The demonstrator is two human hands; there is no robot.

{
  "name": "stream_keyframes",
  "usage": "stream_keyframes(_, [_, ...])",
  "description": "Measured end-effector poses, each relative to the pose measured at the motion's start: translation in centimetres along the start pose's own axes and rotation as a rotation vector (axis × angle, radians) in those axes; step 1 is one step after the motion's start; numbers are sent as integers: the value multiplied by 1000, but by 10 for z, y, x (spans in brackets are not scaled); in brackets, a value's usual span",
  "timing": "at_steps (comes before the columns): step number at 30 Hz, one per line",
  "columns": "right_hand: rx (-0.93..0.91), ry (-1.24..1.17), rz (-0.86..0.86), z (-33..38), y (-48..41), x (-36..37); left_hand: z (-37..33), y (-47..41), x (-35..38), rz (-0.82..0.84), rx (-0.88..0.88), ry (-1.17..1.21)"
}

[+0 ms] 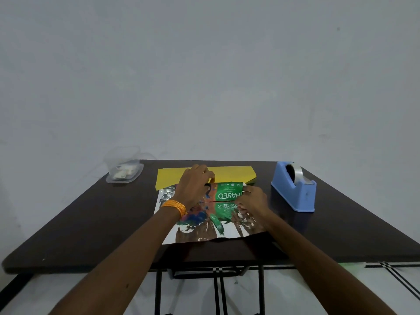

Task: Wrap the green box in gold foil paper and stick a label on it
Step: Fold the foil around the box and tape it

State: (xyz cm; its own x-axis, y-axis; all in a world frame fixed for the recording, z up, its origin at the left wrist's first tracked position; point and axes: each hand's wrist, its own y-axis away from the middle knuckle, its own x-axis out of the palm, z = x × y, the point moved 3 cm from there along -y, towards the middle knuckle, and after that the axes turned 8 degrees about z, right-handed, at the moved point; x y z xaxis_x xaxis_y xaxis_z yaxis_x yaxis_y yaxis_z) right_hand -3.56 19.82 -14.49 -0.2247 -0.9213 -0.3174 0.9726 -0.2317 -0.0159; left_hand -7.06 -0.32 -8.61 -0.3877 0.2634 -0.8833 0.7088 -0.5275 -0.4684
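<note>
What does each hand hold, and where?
The left hand grips the green box at its left end. The right hand seems to pinch the foil paper beside the box's right end.

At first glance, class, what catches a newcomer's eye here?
The green box at the table's centre, lying on mirror-bright foil paper, with the left hand gripping it and the right hand at its right end. Next, the blue tape dispenser on the right and the yellow sheet behind the box.

Two hands (193, 184) (252, 201), one box (227, 192), one sheet (195, 234)
</note>
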Motion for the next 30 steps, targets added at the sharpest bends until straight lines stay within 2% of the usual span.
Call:
stream_keyframes(8, [2, 22, 12, 1, 1, -1, -2, -1, 4, -4, -4, -5])
stream_keyframes(11, [0, -31, -92, 6, 7, -2, -3, -1, 3, -4, 13, -12])
stream_keyframes(15, [-168, 366, -415, 30, 27, -13, -4, 1, 4, -19, 5, -20])
stream_keyframes(18, [-449, 469, -464, 48, 27, -11, -4, 3, 7, -26, 1, -37])
stream_keyframes(20, [-618, 539, -411, 61, 19, -6, -4, 3, 9, -30, -2, -49])
stream_keyframes(21, [-660, 558, -328, 66, 13, -4, -4, 3, 10, -37, -4, -49])
stream_keyframes(25, [-642, 738, 88, 76, -15, 9, -7, 4, 9, -51, 1, -60])
stream_keyframes(27, [-654, 807, 158, 77, -21, 14, -6, 4, 10, -48, 16, -39])
stream_keyframes(30, [-685, 829, 143, 75, -22, 11, 1, 5, 8, -57, 46, 33])
